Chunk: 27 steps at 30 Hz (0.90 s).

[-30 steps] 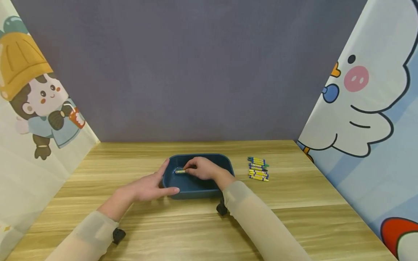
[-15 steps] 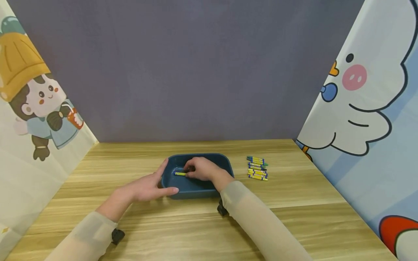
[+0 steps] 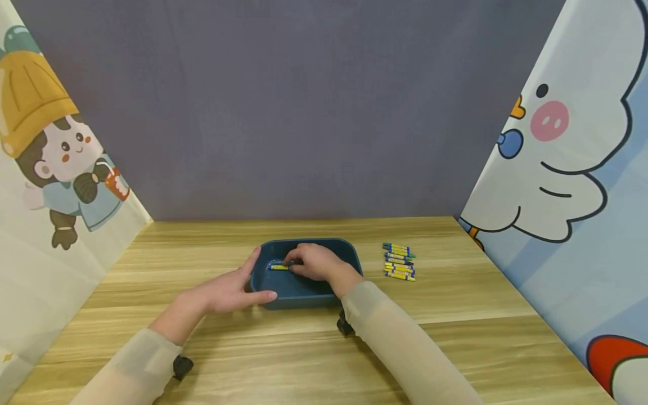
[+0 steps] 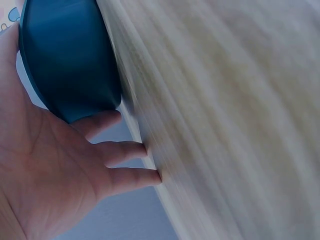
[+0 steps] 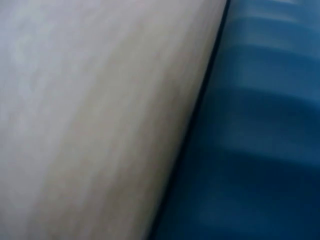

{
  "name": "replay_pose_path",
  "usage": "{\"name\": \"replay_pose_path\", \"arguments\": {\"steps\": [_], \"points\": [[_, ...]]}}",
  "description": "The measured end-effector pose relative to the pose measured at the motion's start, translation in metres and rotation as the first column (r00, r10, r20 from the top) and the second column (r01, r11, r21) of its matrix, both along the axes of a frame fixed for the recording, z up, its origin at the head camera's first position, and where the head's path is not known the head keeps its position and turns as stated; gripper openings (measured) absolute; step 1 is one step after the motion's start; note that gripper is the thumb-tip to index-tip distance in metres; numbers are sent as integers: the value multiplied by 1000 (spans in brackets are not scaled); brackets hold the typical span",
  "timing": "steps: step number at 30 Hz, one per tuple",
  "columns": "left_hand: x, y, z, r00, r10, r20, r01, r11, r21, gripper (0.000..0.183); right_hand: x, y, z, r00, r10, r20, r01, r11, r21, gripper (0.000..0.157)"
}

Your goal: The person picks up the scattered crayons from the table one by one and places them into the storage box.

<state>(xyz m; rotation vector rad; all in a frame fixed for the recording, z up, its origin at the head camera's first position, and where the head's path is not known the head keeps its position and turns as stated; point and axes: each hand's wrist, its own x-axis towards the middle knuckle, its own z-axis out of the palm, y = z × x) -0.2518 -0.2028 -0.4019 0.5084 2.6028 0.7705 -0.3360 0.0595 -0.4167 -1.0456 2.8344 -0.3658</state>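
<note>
A dark blue plastic bin (image 3: 309, 301) with rounded corners stands on the table. My left hand (image 3: 228, 289) rests against its left end, fingers spread and straight, thumb along the near rim. In the left wrist view, the same hand (image 4: 55, 160) touches the bin's outer wall (image 4: 70, 60), and two fingertips meet the tabletop. Inside the bin, my right hand (image 3: 316, 263) pinches the right end of a yellow crayon (image 3: 277, 268) with blue bands, low over the floor. The right wrist view has only the bin's wall (image 5: 260, 125) and wood, no fingers.
Several wrapped crayons (image 3: 400, 262), yellow and blue with some green tips, lie in a stacked column on the wooden table (image 3: 243, 360) right of the bin. A grey panel (image 3: 304, 112) stands behind, with cartoon-printed sheets at both sides.
Within the bin, the crayon has dropped lower, then shifted slightly, with my right fingers staying at its right end. My left hand has kept its place on the bin.
</note>
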Motion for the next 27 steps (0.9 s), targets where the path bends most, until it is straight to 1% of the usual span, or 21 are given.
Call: {"name": "replay_pose_path", "arguments": {"steps": [5, 10, 16, 21, 27], "points": [[0, 0, -1, 1000, 0, -1, 0, 1000, 5, 126, 3, -1, 1, 1000, 1, 7, -1, 1000, 28, 32], [0, 1, -2, 1000, 0, 4, 0, 1000, 11, 125, 5, 0, 2, 1000, 15, -18, -14, 998, 60, 36], [0, 1, -3, 1000, -4, 1, 4, 1000, 14, 125, 4, 0, 1, 995, 44, -94, -38, 998, 59, 33], [-1, 1, -2, 1000, 0, 3, 0, 1000, 19, 125, 2, -3, -1, 984, 44, -171, -32, 997, 75, 32], [-1, 0, -2, 1000, -8, -1, 8, 1000, 14, 124, 1, -6, -3, 979, 30, -202, -8, 994, 108, 32]]}}
